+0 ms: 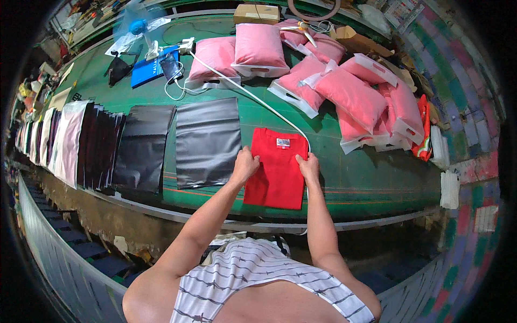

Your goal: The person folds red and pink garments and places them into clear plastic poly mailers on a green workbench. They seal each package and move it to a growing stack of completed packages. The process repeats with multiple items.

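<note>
A folded red T-shirt (276,175) lies flat on the green table, its neck with a white label on the far side. My left hand (247,163) grips its left edge, thumb on top. At the right edge, my right hand (308,166) holds the cloth in the same way. Just left of my left hand lies a flat black plastic bag (208,142). Another pile of black bags (141,145) sits beyond it to the left. A white cord (264,102) runs diagonally across the table and passes by the shirt's upper right corner.
Plump pink-filled plastic bags (353,97) with handle holes are heaped at the back right. A row of overlapping bags (70,142) lines the left. Behind are a blue box (146,72), a phone (171,67) and a fan (138,27). The table's metal edge (258,225) runs before me.
</note>
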Available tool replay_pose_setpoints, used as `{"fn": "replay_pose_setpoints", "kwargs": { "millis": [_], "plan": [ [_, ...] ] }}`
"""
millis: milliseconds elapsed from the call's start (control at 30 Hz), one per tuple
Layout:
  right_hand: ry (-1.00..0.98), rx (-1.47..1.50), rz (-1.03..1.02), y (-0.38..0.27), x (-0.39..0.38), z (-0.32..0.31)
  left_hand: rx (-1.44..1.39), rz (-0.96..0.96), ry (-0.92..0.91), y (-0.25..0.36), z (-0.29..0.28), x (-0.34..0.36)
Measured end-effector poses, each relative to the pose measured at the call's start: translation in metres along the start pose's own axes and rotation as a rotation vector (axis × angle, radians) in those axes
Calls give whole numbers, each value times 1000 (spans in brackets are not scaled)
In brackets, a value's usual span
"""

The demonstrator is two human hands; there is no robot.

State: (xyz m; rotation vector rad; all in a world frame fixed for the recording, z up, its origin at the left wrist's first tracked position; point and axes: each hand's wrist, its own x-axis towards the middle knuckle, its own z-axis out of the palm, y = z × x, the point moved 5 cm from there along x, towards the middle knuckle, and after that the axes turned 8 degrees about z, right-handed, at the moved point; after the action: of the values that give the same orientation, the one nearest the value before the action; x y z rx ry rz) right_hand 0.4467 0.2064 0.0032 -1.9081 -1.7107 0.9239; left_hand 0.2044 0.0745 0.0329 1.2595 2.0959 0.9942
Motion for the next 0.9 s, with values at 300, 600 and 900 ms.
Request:
{"fn": "replay_pose_setpoints", "kwargs": {
  "millis": [300, 600, 900],
  "plan": [
    [-424, 433, -16, -35, 2, -19, -793, -292, -179, 20, 0, 16],
    [-136, 669, -538, -148, -54, -110, -766, 371, 244, 80, -123, 19],
    [-665, 1248, 312, 10, -123, -12, -826, -236, -172, -42, -28, -75]
  ]
}}
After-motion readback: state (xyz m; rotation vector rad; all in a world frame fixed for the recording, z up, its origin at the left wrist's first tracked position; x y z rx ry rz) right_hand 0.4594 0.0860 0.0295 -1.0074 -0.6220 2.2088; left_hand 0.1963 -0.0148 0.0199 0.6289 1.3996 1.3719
